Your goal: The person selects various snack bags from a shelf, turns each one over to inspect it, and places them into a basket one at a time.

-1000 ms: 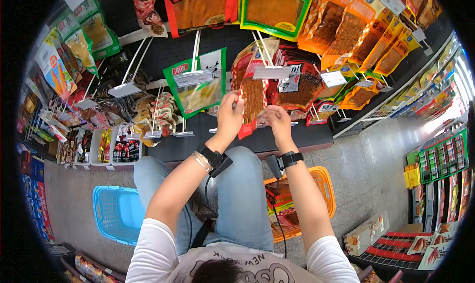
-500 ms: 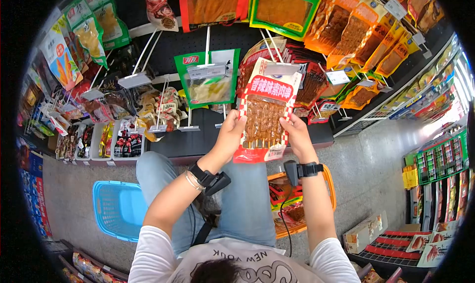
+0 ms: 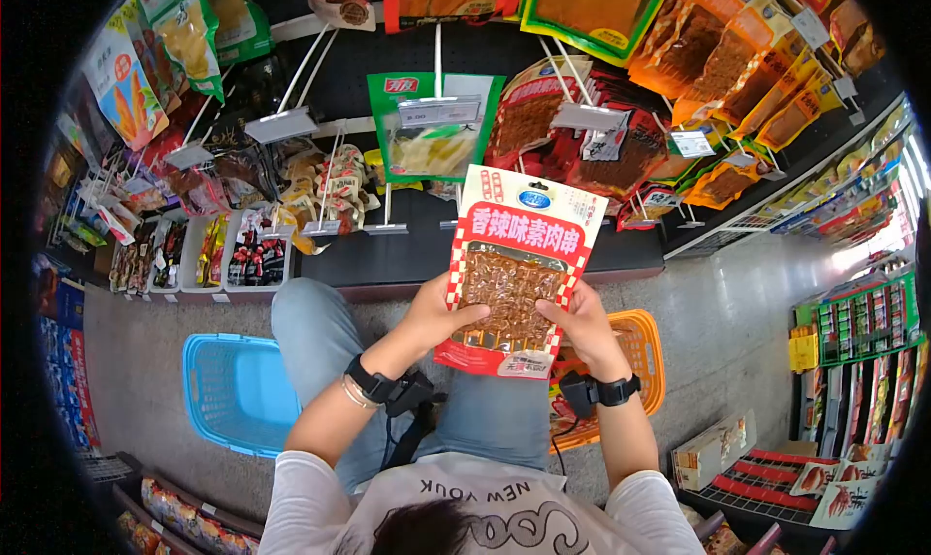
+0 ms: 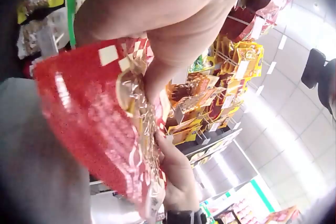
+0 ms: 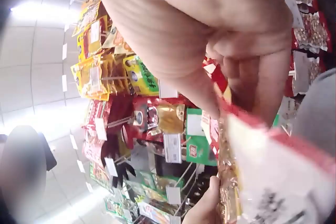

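Observation:
Both hands hold a red and white snack packet with a clear window showing brown skewered pieces, its printed front turned up toward the head camera. The left hand grips its left edge with the thumb across the front. On the opposite edge the right hand pinches it, thumb on the window and fingers behind. In the left wrist view the packet's red lower part slants below the left hand. The right wrist view shows the right hand with its fingers curled behind the packet's edge.
A rack of hanging packets fills the front, with a green-edged packet on a hook just beyond the hands. A blue basket stands on the floor at left. An orange basket holding packets is beside the right knee.
The packet has come away from the rack, back toward the person's lap, and turned its front upward. The right hand, near its lower edge a second ago, now grips its right side.

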Tool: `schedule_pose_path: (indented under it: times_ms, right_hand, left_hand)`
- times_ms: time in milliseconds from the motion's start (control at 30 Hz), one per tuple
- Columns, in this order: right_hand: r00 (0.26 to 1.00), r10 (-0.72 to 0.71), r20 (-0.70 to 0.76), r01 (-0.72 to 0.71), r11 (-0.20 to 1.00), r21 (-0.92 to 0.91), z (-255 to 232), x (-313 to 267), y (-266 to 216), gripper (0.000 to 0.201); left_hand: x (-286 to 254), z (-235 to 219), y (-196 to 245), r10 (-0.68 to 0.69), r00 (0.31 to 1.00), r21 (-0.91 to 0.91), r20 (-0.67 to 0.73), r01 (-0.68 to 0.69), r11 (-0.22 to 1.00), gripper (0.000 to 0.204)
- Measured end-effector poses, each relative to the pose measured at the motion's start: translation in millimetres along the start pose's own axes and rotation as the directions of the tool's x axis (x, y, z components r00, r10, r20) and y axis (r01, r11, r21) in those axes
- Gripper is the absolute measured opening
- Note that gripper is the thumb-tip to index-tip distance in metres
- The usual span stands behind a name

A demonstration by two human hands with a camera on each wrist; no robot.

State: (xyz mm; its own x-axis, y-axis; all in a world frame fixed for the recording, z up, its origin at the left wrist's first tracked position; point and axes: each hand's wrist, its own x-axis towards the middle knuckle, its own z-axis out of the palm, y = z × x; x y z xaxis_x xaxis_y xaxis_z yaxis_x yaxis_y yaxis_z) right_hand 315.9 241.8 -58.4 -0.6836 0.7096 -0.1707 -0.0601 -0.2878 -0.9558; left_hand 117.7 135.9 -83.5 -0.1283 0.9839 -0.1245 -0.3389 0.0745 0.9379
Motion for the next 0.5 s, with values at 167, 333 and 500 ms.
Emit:
schedule_pose_path:
  times_ms: [167,333,500]
  right_hand:
    - [0.997,-0.075,-0.023,0.073,0.995,-0.067,25.4,12.0,18.7,0.04]
    - [0.984,-0.158,-0.085,0.15,0.984,-0.091,74.2,17.4,30.0,0.034]
    - [0.917,-0.352,0.189,0.398,0.759,-0.516,126.8,-6.4,39.1,0.039]
  left_hand:
    - [-12.0,-24.1,-8.7,0.069,0.983,0.055,-0.171,-0.061,0.997,0.049]
    - [-33.4,-23.2,-2.3,0.334,0.914,0.579,-0.231,-0.147,0.802,0.08]
    - [-57.4,-3.0,0.9,0.309,0.927,0.238,-0.212,-0.257,0.936,0.064]
